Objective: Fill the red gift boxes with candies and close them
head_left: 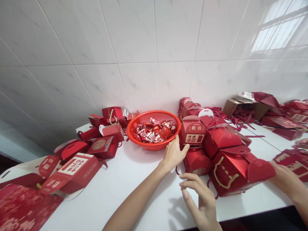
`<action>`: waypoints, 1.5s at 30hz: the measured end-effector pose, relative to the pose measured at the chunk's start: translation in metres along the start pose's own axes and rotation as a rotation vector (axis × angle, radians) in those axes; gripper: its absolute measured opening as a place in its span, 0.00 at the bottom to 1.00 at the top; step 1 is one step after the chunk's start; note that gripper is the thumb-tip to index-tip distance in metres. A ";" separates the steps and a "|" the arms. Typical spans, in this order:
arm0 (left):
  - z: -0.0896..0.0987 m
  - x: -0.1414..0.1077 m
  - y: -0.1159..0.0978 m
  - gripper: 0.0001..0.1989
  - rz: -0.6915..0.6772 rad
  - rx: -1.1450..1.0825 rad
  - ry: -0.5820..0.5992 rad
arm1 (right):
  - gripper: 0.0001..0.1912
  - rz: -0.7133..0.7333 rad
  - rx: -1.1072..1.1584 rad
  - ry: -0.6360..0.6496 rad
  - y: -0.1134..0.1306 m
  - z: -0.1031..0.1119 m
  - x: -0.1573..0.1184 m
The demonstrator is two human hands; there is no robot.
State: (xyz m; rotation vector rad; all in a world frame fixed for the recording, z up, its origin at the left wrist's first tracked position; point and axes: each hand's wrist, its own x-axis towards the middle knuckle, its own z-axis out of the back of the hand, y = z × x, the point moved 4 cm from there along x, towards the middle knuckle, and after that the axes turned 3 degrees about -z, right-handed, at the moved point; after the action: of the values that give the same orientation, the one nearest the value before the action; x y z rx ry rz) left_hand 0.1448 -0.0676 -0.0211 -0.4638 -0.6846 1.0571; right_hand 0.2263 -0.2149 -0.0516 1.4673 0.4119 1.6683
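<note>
My left hand (173,153) reaches over the white table, its index finger at the near right rim of a red plastic basket (154,147) and its thumb stretched toward a red gift box (192,130) with a white label. Whether it touches either is hard to tell. Wrapped candies (155,130) lie in the basket. Nearer the table's front edge, my right hand (202,199) hovers with fingers spread and slightly curled, holding nothing. Just beyond it sit a small red box (197,161) and a larger red box (237,170) with a gold rope handle.
Several red boxes (74,171) lie on the left, some with flaps up. A red printed bag (26,208) is at the front left. At right, another person's hand (286,183) is beside the larger box. Ribbons (216,113) and a cardboard carton (232,108) stand near the tiled wall.
</note>
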 end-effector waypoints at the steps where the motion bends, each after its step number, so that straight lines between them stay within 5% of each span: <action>1: -0.002 0.002 0.001 0.25 0.005 -0.008 0.011 | 0.08 -0.004 -0.004 0.001 -0.001 0.000 -0.001; 8: -0.011 0.012 0.005 0.10 -0.008 0.026 0.025 | 0.08 -0.014 -0.012 0.005 -0.005 0.000 -0.003; 20: -0.002 0.000 0.005 0.13 -0.022 -0.050 0.001 | 0.07 0.003 0.017 0.032 -0.003 -0.011 0.004; 23: 0.024 -0.015 0.015 0.12 -0.024 -0.200 -0.109 | 0.06 0.001 0.037 0.063 -0.005 -0.015 0.004; 26: 0.078 -0.041 0.042 0.13 0.058 -0.223 -0.336 | 0.06 -0.008 0.050 0.093 -0.007 -0.020 0.005; 30: 0.171 -0.096 0.088 0.15 0.318 0.079 -0.749 | 0.06 -0.017 0.074 0.131 -0.010 -0.027 0.007; 33: 0.216 -0.136 0.107 0.22 0.617 0.385 -0.911 | 0.06 -0.018 0.105 0.168 -0.012 -0.036 0.009; 38: 0.219 -0.164 0.123 0.36 0.924 0.309 -0.962 | 0.06 -0.006 0.124 0.247 -0.013 -0.051 0.011; 41: 0.213 -0.166 0.137 0.39 0.925 0.211 -1.029 | 0.06 -0.006 0.104 0.279 -0.017 -0.052 0.011; 45: 0.216 -0.170 0.152 0.30 0.778 0.256 -1.266 | 0.06 -0.042 0.057 0.315 -0.027 -0.051 0.009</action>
State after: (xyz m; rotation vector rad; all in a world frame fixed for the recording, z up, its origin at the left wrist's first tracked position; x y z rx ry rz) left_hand -0.1585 -0.1506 -0.0158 0.2842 -1.5009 2.1727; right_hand 0.1896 -0.1781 -0.0789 1.2279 0.6621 1.8719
